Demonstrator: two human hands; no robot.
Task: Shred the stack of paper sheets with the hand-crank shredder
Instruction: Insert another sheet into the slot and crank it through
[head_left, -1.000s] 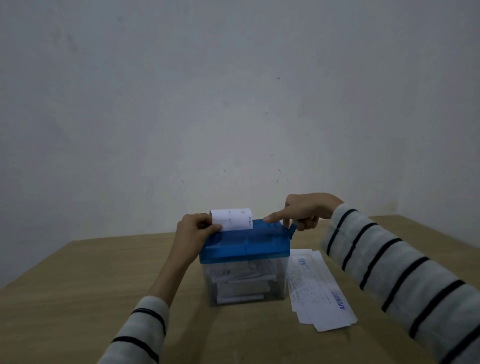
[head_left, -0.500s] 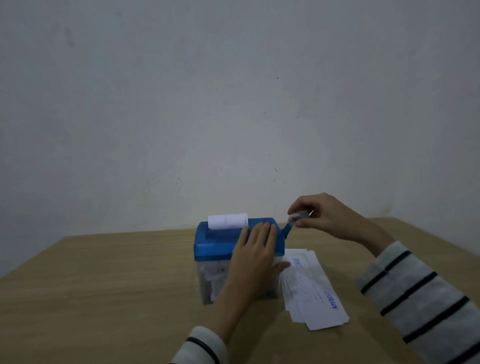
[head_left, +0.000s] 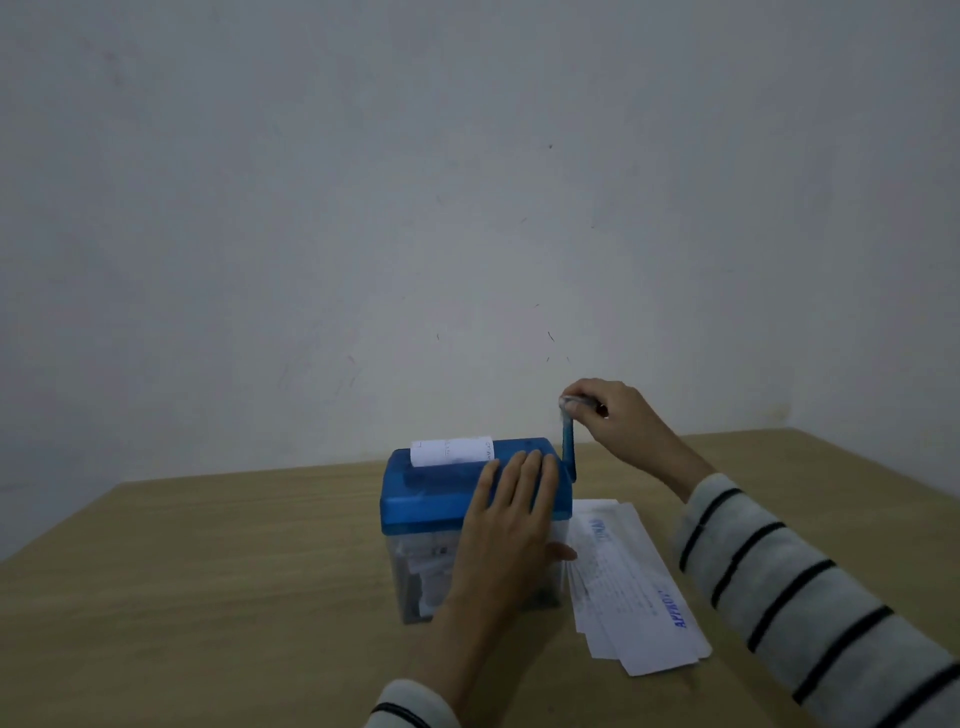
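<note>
The picture is dim and flat, with a cool grey cast and no glare. Soft shadows lie on the desk (head_left: 208, 571) beside the shredder (head_left: 447, 499). The crank knob (head_left: 571, 402) is motion-blurred. Wide-angle bending shows towards the edges.

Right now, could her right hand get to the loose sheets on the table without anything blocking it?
Probably yes. The right hand holds the crank, and the paper stack lies uncovered just beside the shredder, below that arm. She'd have to release the crank first.
</note>
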